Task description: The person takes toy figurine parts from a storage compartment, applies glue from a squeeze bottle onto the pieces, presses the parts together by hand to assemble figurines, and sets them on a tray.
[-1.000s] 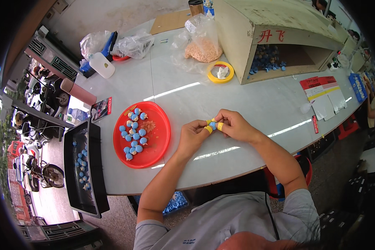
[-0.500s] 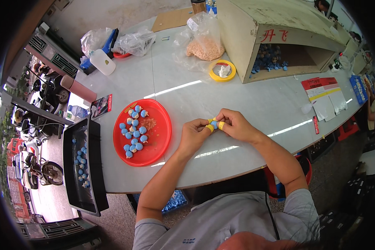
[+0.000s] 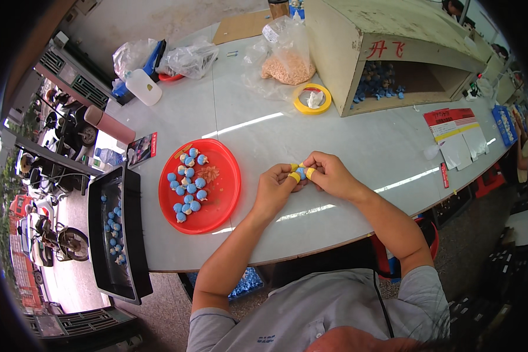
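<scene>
Moved only slightly since half a second ago, with a small resettling of the yellow-taped fingertips (image 3: 294, 176) around a blue piece (image 3: 301, 172) and a little more of the curled fingers on show just below. Held above the table (image 3: 264, 144), toward its near edge, pinched from the left by the left hand (image 3: 276, 185) and from the right by the right hand (image 3: 333, 175), both closed on it. Directly between the two sets of tips, so rightward of the left grip and leftward of the right one, about equally close to each; long axis impossible to tell, with so much covered by fingers. Off to the left, well apart, a red plate (image 3: 217, 202) bearing loosely grouped blue-and-cream balls (image 3: 200, 183), nearer to the left hand than to the right. Past the plate, by the table's left edge, a deep black tray (image 3: 138, 234) with similar balls inside. Farther up the tabletop, a yellow ring (image 3: 328, 101) near a clear bag (image 3: 287, 44) of peach-coloured bits. At back right, an open-fronted pale cabinet (image 3: 334, 53), with blue parts (image 3: 374, 82) heaped inside.
</scene>
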The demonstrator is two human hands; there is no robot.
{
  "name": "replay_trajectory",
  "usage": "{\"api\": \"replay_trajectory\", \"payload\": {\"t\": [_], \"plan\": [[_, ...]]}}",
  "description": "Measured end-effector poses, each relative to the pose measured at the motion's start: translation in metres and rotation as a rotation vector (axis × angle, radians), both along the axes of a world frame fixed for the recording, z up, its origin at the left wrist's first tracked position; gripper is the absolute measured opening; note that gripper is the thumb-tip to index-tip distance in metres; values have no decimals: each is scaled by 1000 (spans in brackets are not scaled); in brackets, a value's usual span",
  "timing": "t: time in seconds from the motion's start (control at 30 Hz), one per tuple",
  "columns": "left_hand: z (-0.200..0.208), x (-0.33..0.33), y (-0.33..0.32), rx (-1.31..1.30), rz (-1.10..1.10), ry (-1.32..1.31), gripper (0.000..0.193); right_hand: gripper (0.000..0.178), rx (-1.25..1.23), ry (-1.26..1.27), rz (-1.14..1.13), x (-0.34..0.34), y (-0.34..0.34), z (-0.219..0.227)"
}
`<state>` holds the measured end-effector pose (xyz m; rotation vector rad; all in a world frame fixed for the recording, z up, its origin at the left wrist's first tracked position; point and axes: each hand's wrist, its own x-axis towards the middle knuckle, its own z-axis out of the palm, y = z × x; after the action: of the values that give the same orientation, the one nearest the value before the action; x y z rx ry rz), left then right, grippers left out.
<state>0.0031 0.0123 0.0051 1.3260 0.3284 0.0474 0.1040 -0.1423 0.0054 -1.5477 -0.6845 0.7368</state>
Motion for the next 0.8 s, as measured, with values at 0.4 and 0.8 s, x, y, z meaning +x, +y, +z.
{"api": "replay_trajectory", "payload": {"t": [0.4, 0.8], "plan": [[3, -1, 7, -29, -100, 106, 27, 14, 4, 87, 31, 2, -2, 5], [1, -3, 8, 10, -136, 60, 24, 9, 3, 68, 79, 2, -1, -2]]}}
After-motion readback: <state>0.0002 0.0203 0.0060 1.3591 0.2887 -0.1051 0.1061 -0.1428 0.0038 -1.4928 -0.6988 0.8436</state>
